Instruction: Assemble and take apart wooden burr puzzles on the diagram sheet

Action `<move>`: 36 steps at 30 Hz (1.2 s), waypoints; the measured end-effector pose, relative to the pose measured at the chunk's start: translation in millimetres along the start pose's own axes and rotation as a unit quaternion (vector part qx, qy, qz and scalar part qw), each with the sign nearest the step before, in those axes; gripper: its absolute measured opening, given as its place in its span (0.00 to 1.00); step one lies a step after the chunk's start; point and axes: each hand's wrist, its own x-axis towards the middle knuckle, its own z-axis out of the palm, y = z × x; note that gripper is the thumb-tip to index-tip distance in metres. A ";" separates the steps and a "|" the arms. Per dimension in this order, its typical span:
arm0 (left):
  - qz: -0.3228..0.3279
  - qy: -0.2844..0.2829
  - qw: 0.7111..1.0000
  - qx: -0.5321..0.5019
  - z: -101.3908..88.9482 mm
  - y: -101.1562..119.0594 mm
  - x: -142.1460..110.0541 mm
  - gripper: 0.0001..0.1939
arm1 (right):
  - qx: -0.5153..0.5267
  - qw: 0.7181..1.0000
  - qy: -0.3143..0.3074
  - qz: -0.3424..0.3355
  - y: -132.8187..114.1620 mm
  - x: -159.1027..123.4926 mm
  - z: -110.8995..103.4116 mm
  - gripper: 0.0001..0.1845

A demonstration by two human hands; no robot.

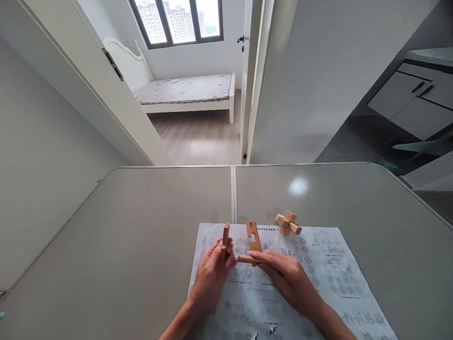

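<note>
My left hand is closed around a notched wooden puzzle piece that stands upright between the fingers. In my right hand a flat wooden puzzle piece is pinched, its free end pointing left toward the other hand. Just beyond the right fingertips, another wooden piece with a cut-out notch lies on the printed sheet; its near end is partly hidden by the hand. An assembled wooden burr puzzle sits at the sheet's far edge. Both hands are above the instruction sheet, covered in small diagrams.
The sheet rests on a grey table with a pale seam across its middle. Two small dark torn spots show near the sheet's front. Past the table's far edge are a doorway, a bed and a window.
</note>
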 end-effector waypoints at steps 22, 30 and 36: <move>-0.029 -0.131 0.979 0.156 8.6 -1.0 -12.0 0.27 | 0.162 0.983 -0.089 0.020 0.3 -2.9 0.2 0.07; 0.045 -0.062 0.970 0.231 6.6 -13.9 -11.3 0.29 | 0.123 0.988 -0.077 0.050 8.0 -10.8 6.1 0.07; 0.065 -0.045 0.956 0.284 4.4 -19.2 -12.5 0.30 | 0.153 0.983 -0.082 0.065 11.4 -11.1 3.0 0.09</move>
